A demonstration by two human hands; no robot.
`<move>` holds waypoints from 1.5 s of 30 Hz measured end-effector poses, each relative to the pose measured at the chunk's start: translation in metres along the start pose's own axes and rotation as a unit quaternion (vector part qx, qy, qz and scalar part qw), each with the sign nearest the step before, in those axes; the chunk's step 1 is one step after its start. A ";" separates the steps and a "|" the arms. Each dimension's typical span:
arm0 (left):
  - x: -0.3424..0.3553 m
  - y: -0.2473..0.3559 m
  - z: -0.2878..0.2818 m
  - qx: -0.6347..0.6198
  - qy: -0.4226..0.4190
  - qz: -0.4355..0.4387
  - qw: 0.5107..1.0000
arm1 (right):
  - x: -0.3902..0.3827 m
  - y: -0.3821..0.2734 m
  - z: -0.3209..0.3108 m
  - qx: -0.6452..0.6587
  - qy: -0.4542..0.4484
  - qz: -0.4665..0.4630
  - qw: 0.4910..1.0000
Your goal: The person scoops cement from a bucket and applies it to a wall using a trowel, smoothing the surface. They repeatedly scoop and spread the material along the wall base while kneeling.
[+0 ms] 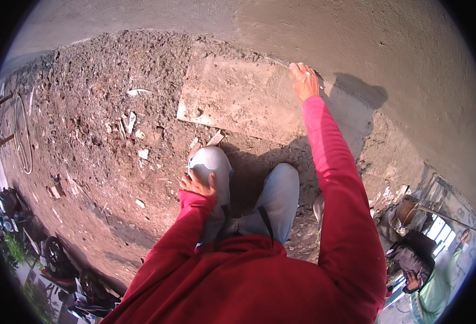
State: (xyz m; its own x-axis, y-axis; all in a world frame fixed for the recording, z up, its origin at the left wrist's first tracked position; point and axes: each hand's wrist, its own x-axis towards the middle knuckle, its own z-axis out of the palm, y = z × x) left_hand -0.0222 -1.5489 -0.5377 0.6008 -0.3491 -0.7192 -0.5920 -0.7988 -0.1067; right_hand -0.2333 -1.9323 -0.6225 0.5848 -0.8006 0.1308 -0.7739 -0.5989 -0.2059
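Observation:
My right hand (304, 82) is stretched forward to the foot of the grey plastered wall (405, 40), fingers curled closed. A thin grey edge shows beside it, but what it grips is hidden. Below and left of that hand, a flat board (238, 97) dusted with dirt lies on the ground along the wall. My left hand (197, 185) rests on my left knee (211, 162), its fingers apart and nothing in it. I am crouched, in red sleeves and pale trousers, at the board's near edge.
Rough soil (114, 108) with stone chips and scraps spreads to the left. A looped hose (23, 135) lies at the far left, and motorbikes (60, 259) stand at lower left. At lower right are a person in a light green sleeve (435, 291) and a dark bag (413, 254).

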 end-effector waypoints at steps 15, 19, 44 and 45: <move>0.000 -0.001 -0.001 0.014 0.001 -0.007 1.000 | 0.005 -0.043 0.027 0.105 -0.041 0.122 0.986; 0.001 -0.002 0.001 0.010 0.007 -0.011 1.000 | -0.003 -0.060 0.027 0.113 -0.066 0.107 0.986; 0.007 -0.009 0.003 -0.021 0.009 0.003 1.000 | 0.059 -0.105 0.025 0.199 -0.047 0.034 0.978; 0.007 -0.007 -0.001 -0.022 -0.002 0.004 1.000 | 0.073 -0.106 0.031 0.180 -0.052 0.020 0.982</move>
State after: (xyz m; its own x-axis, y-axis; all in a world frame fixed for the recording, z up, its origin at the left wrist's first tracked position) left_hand -0.0135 -1.5464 -0.5411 0.5934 -0.3544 -0.7227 -0.5735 -0.8161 -0.0707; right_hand -0.1004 -1.9268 -0.6215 0.5925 -0.8054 0.0191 -0.6717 -0.5069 -0.5403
